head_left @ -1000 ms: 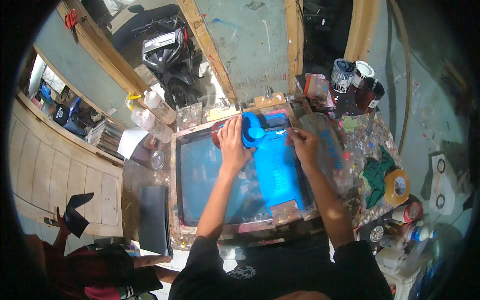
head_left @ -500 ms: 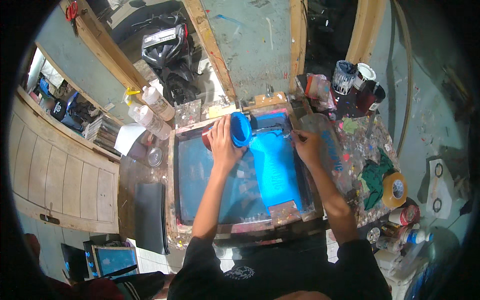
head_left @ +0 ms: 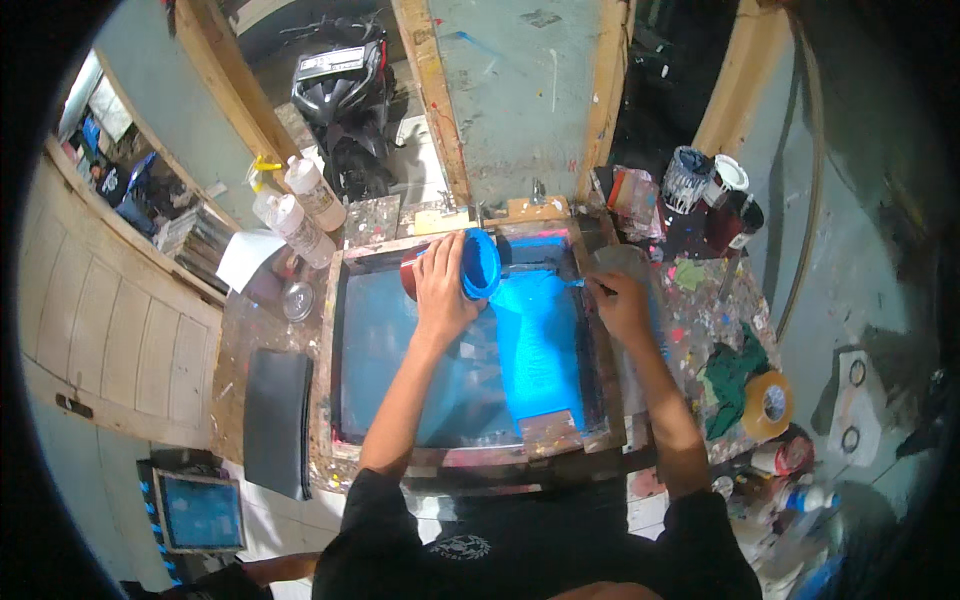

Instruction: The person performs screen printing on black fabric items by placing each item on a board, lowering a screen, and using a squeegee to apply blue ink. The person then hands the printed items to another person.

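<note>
My left hand (head_left: 440,290) grips a reddish-brown paint tub (head_left: 409,276), its blue-coated mouth tipped to the right. Beneath lies a wood-framed printing screen (head_left: 400,360), with a broad patch of wet blue ink (head_left: 538,345) along its right side. To the right of the tub, my right hand (head_left: 620,302) pinches a thin stick (head_left: 577,284) that is blue at the tip; its exact kind is too small to tell. The stick is over the screen's far right part. A paint-stained wooden piece (head_left: 552,436) sits at the near end of the ink.
Plastic bottles (head_left: 303,232) and a black folded sheet (head_left: 278,420) are on the left. To the right are paint cans (head_left: 688,180), a green cloth (head_left: 735,375) and a tape roll (head_left: 767,404). A motorcycle (head_left: 340,95) stands beyond. Another person's arm (head_left: 288,568) shows at lower left.
The whole view has shifted slightly. The stick's blue tip now shows to the left of my right hand. My left hand keeps the tub tilted. The other person at lower left has moved.
</note>
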Motion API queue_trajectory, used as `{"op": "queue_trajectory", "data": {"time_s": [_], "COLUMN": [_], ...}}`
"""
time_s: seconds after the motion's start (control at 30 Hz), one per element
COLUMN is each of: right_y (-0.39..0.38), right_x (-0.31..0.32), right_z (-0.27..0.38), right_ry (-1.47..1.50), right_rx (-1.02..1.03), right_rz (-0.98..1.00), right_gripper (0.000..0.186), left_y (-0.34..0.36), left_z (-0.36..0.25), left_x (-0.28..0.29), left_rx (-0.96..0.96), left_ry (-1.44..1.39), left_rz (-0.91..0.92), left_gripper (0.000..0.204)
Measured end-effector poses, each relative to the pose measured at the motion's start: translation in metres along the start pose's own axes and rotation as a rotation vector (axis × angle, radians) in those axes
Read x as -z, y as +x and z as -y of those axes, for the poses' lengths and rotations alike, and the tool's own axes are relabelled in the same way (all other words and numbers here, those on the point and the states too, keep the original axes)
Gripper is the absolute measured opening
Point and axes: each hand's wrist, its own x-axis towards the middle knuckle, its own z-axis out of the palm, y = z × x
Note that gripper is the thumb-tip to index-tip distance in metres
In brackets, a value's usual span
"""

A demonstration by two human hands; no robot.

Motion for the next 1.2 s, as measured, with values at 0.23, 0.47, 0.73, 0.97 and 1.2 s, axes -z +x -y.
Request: {"op": "queue_trajectory", "data": {"time_s": [0.23,0.47,0.73,0.97,1.2], "right_y": [0.013,0.026,0.027,0.031,0.081], "right_x": [0.026,0.029,0.028,0.037,0.058], "right_z": [0.027,0.064,0.064,0.064,0.109], "right_ry": [0.076,0.099,0.112,0.118,0.132], "right_rx": [0.088,0.242,0.257,0.269,0.303], "right_rz": [0.103,0.022,0.045,0.034,0.154], "right_gripper": [0.019,0.018,0.018,0.020,0.021], "left_y": [0.000,-0.002,0.002,0.018,0.045], "left_z": [-0.001,0.001,0.002,-0.006,-0.017], "left_x": [-0.004,-0.001,0.001,-0.001,0.005], "left_rx": [-0.026,-0.033,-0.058,-0.105,-0.100], "left_ry": [-0.010,-0.018,-0.025,-0.012,-0.034], "left_rz": [0.033,0.048,0.072,0.152,0.269], "left_gripper": [0.109,0.113,0.110,0.100,0.108]}}
